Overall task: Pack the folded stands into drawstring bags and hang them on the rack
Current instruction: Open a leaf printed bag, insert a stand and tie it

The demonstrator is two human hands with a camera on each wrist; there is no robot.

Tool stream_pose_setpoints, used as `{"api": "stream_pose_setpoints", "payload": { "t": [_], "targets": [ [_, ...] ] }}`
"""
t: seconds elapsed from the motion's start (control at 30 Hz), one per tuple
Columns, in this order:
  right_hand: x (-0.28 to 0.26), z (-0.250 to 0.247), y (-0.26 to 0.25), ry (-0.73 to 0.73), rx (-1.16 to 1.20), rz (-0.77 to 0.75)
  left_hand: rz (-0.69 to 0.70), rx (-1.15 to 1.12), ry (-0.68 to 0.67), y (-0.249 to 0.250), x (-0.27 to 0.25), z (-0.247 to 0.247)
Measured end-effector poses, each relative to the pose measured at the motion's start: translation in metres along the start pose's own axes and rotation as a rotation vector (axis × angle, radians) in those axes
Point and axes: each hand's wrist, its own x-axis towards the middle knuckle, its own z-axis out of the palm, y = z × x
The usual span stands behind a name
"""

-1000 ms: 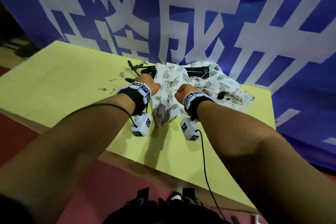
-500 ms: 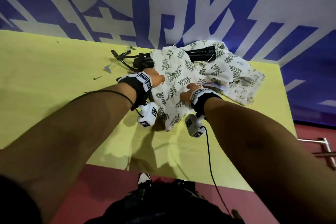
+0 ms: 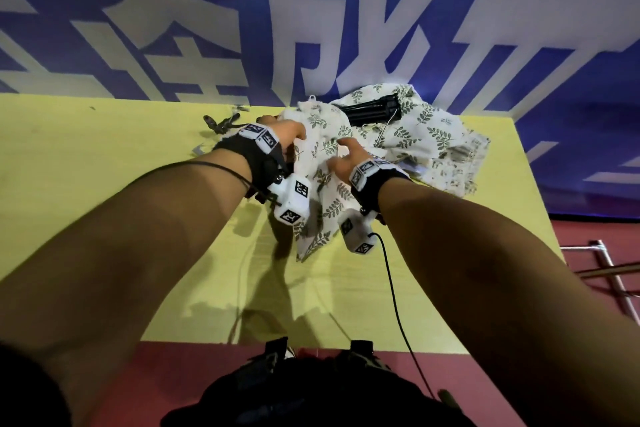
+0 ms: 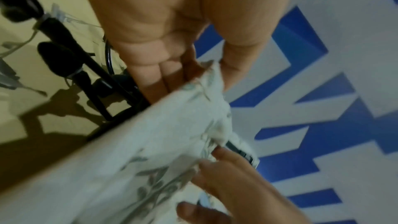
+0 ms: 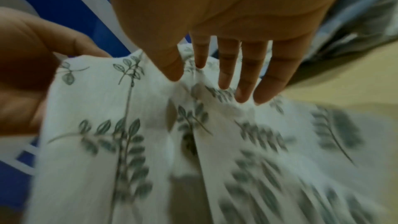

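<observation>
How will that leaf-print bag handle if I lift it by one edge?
Likely floppy: the leaf-print bag creases and sags where the left hand pinches it. Probably light, since a mere pinch seems to hold its edge off the table. As soft, crumpled cloth, it should not roll.

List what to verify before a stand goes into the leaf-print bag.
1. Left hand pinches the edge of the leaf-print bag: ok.
2. Right hand pinches a fold of it: ok.
3. Bag mouth opened wide: cannot tell, the cloth is bunched.
4. Folded stand in sight, on the cloth behind: ok.
5. A hand free to lift it: not ok, both hold the bag.
6. Rack ready: cannot tell, only a corner shows at the right.
</observation>
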Motion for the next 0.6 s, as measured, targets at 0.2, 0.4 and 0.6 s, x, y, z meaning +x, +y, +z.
{"api": "stream_pose_setpoints", "payload": {
  "t": [0.2, 0.4, 0.6],
  "targets": [
    [-0.003, -0.031, -0.05, 0.181, 0.384, -0.117, 0.172, 0.008, -0.033, 0.037, -0.038, -0.009],
    [-0.009, -0.053, -0.079, 0.188, 0.616, -0.165, 0.323, -0.057, -0.028, 0.057, -0.064, -0.021],
    [-0.03, -0.068, -0.11, -0.024, 0.676, -0.159, 0.334, -0.125, 0.048, 0.076, -0.095, -0.041]
  ]
}}
